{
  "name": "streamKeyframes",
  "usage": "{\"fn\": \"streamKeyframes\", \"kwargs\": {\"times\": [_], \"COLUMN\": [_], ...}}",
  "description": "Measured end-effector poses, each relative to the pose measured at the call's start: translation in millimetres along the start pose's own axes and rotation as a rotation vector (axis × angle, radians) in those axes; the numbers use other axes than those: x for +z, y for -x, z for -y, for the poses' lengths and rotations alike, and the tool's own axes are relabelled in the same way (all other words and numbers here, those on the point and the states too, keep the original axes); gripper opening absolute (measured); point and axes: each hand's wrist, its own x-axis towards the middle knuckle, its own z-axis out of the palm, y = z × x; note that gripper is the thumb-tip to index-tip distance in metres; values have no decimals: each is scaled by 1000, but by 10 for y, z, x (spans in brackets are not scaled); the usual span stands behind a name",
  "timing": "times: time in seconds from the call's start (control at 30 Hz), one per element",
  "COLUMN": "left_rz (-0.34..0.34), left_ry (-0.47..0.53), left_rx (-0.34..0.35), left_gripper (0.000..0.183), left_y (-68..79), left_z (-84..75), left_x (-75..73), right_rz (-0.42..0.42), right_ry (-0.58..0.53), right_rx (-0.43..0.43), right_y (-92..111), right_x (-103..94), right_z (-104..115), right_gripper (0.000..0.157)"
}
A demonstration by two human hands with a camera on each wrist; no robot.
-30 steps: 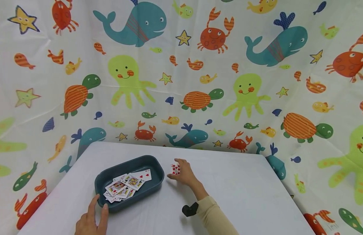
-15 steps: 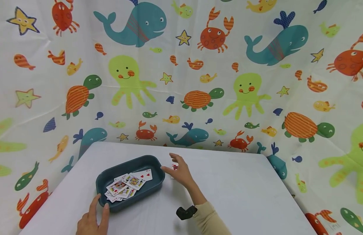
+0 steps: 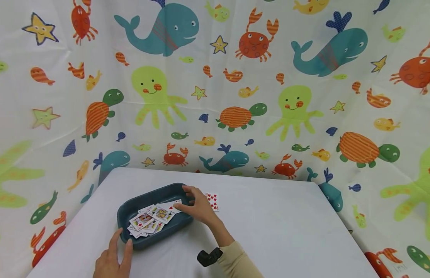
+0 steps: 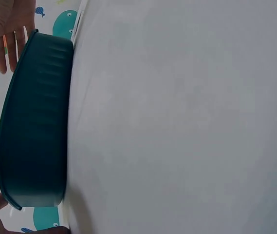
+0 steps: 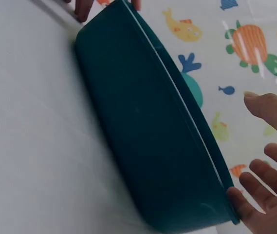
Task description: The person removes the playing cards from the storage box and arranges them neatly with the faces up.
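A dark teal oblong bin (image 3: 145, 243) lies slantwise on the table, with a loose heap of playing cards (image 3: 150, 218) in it, several of them face up. My left hand (image 3: 112, 256) is at its near left end, thumb and forefinger spread around the corner with the tips at the rim. Over the right end reaches my right hand (image 3: 199, 208), fingers apart and nothing between them; in the right wrist view a fingertip meets the bin's rim. A hearts card (image 3: 213, 202) lies face up on the table just right of that hand, which partly covers it.
A white cloth covers the table (image 3: 270, 227). Behind it hangs a curtain (image 3: 187, 116) printed with sea animals, which also runs along both sides. A black wrist device (image 3: 209, 257) sits at my right sleeve.
My right hand has moved left from around the hearts card to over the bin's right end. The card stays on the table, now more exposed. My left hand keeps its place at the bin.
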Motion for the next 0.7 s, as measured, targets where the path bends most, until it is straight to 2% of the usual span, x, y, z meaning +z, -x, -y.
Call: {"fn": "streamKeyframes", "kwargs": {"times": [0.13,0.23,0.4,0.7], "left_rz": [70,124,151,151], "left_ry": [-6,-27,-52,-69], "left_rx": [37,50,71,84], "left_gripper": [84,87,85,89], "left_y": [-89,-124,-121,-148], "left_z": [1,-12,-7,55], "left_x": [-63,-124,-185,-202], "right_rz": [52,76,114,171], "right_ry": [44,111,231,336], "right_rx": [-32,-39,-19,-31], "right_y": [-52,-94,-127,-212], "right_x": [57,120,247,410], "right_z": [5,8,37,52], "right_gripper": [70,70,70,68]}}
